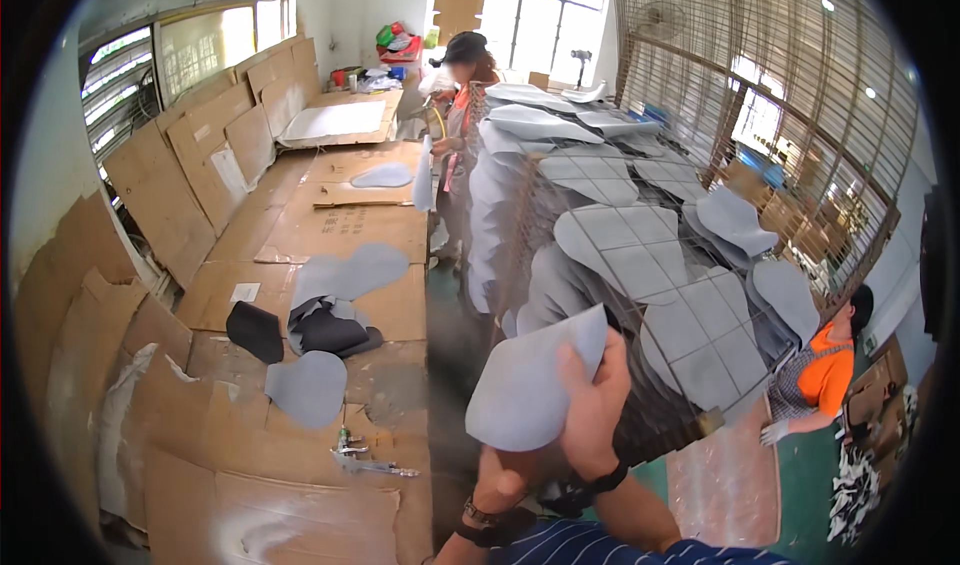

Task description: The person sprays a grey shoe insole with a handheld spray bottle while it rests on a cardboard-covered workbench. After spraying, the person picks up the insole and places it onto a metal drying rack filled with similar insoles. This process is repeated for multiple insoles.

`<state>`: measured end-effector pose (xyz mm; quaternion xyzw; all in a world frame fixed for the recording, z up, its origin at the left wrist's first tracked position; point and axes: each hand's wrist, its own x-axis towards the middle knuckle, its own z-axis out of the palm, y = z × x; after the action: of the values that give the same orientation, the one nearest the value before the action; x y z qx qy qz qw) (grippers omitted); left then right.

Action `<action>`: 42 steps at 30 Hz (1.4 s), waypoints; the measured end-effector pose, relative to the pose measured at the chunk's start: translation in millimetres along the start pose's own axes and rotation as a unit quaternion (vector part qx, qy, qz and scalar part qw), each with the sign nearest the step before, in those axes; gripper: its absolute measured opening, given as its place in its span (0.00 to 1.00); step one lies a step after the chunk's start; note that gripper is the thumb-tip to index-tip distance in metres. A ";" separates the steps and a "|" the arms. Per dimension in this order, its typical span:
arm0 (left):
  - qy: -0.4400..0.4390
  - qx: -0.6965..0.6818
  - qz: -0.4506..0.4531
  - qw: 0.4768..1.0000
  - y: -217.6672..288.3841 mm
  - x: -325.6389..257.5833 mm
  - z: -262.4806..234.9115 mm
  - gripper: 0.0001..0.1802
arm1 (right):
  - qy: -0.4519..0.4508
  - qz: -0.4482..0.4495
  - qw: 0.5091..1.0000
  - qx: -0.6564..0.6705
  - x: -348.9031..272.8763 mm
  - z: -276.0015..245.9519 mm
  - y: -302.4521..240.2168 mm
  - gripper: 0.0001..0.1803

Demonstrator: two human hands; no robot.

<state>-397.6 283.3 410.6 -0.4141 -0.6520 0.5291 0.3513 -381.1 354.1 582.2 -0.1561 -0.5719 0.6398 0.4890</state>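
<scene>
A curved, light grey cut sheet piece (520,390) is held up in front of me, over the gap beside the table. My right hand (598,400) pinches its right edge, thumb on the near face. From below, my left hand (505,477) holds its lower part; most of those fingers are hidden behind the piece. On the cardboard-covered table to the left lie a spray gun (350,453), a grey rounded piece (307,389), a longer grey piece (365,272), a folded dark piece (335,330) and a flat black piece (254,332).
At my right stands a wire-mesh rack (690,310) with many overlapping grey pieces. Cardboard sheets (205,155) lean along the left wall. One person (465,95) stands at the table's far end; another in orange (832,365) is beyond the rack at right.
</scene>
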 end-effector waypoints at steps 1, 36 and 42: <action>-0.091 0.347 0.104 0.927 -16.9 5.6 -7.2 0.51 | 0.007 0.000 1.000 -0.002 0.1 -8.9 8.8 0.17; -0.066 0.939 -0.254 -0.224 -345.7 845.7 46.5 0.35 | 0.184 -0.127 0.625 -0.748 153.8 -32.2 -14.2 0.19; -0.067 0.911 -0.108 -0.391 -238.5 859.9 -47.6 0.40 | 0.206 -0.093 0.558 -0.798 152.7 -37.0 -14.2 0.20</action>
<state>-748.0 1063.1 670.8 -0.5880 -0.6692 -0.3773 -0.2530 -418.9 496.5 638.7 -0.5558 -0.7441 -0.1772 0.3256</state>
